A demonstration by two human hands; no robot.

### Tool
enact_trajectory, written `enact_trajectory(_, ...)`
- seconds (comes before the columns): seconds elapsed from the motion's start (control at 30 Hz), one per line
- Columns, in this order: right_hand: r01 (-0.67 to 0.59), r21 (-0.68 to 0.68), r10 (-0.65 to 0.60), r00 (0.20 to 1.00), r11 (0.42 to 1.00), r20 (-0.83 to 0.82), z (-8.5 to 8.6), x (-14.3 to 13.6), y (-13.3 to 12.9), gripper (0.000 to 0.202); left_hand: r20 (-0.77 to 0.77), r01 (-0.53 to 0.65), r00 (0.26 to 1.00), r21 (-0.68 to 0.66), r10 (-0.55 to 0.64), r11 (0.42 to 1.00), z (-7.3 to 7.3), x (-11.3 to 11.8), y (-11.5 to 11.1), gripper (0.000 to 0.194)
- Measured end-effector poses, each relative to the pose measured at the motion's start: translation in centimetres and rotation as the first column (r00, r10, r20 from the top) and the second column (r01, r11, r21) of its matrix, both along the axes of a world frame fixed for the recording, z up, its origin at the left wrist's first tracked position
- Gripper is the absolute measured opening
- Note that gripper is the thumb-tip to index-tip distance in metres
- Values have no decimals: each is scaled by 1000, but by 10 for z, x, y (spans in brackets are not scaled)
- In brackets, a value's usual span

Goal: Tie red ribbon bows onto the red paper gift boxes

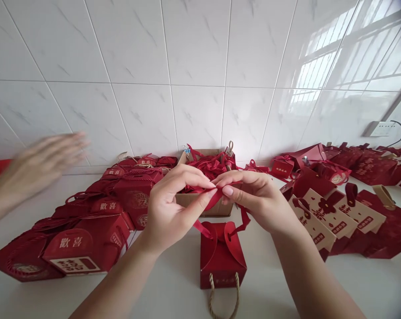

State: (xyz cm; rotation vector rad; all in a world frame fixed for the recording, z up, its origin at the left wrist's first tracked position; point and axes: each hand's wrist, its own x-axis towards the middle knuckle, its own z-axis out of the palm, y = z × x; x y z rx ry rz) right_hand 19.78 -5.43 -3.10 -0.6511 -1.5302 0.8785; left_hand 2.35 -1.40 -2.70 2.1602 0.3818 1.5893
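A red ribbon (214,200) is pinched between thumb and fingers of my left hand (173,204) and of my right hand (253,195), whose fingertips nearly meet. Its two ends run down to the top flaps of a small red gift box (222,252), which stands on the table below my hands. A twisted beige cord handle (224,305) hangs from the box's near side. Behind my hands, partly hidden by them, is a cardboard box (220,212) heaped with red ribbons (210,164).
Rows of finished-looking red gift boxes (83,239) stand at left. Red and cream gift bags (340,217) fill the right. Another person's blurred hand (44,164) reaches in from the left. A tiled wall (200,110) closes off the back, with a power strip (381,128) at far right.
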Motion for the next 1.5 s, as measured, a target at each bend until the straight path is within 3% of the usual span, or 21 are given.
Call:
enact_trajectory(0.13,99,68,-100,995,993,0,-2,3,3,8,-194,62,973,-298,-124,953,4,-3,-1,24)
enact_trajectory(0.2,148,132,-154,987,980,36,-2,8,3,9,-307,51,935,-381,-179,923,4,-3,3,14)
enact_trajectory(0.33,92,286,-189,924,954,333,1,23,-1,21,-354,38,903,-498,-243,866,5,-3,12,26)
enact_trajectory(0.43,79,352,-282,768,932,574,1,29,-6,34,-327,17,917,-538,-227,843,5,-3,16,25)
enact_trajectory(0.53,153,443,-426,657,883,622,0,26,-8,38,-299,53,917,-566,-264,823,4,-4,18,31)
enact_trajectory(0.67,206,510,-513,627,835,586,-1,21,-4,36,-244,135,910,-590,-336,796,2,-8,20,31)
enact_trajectory(0.77,212,499,-499,663,840,558,-2,23,2,31,-353,160,851,-532,-389,832,6,-10,16,33)
enact_trajectory(0.83,210,461,-454,723,862,521,-2,27,7,27,-483,84,824,-416,-298,906,10,-10,9,36)
enact_trajectory(0.93,195,340,-333,845,920,418,-6,33,11,22,-612,-134,789,-84,55,987,15,-12,-4,31)
enact_trajectory(1.03,235,182,-270,941,955,202,-14,41,7,14,-631,-291,678,238,376,926,17,-18,-14,29)
enact_trajectory(1.1,326,68,-331,940,943,84,-22,48,-3,11,-620,-328,602,382,503,864,18,-28,-18,30)
enact_trajectory(1.2,520,34,-519,845,854,130,-37,63,-24,13,-615,-372,506,477,605,796,21,-49,-21,30)
enact_trajectory(1.3,673,289,-732,633,681,252,-56,79,-47,9,-656,-429,393,489,644,760,19,-76,-23,27)
enact_trajectory(1.43,605,654,-890,343,454,300,-81,96,-68,7,-723,-493,274,460,634,739,-3,-112,-16,23)
enact_trajectory(1.5,540,769,-938,235,343,254,-91,104,-75,9,-749,-512,303,393,589,764,-20,-129,-7,20)
